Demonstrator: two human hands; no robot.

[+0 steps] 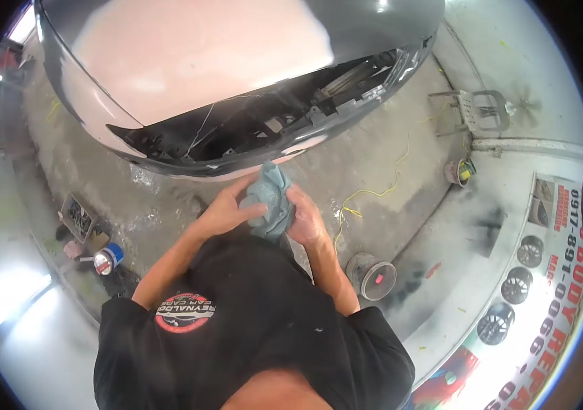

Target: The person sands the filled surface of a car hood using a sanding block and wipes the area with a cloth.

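Note:
A crumpled blue-green cloth (268, 200) is held between both hands in front of my chest, near the car's front edge. My left hand (228, 210) grips the cloth from its left side, with the thumb lying over it. On the cloth's right side, my right hand (304, 217) has its fingers closed on the fabric. Beyond the hands stands a car (196, 58) with a pale pink patch on its dark hood and an open gap at the front showing dark inner parts.
A round bucket (371, 276) stands on the floor at right, a smaller bucket (457, 172) further back. A plastic chair (479, 111) is by the right wall. A yellow cord (395, 183) crosses the floor. At left are a blue-white can (108, 259) and a crate (78, 217).

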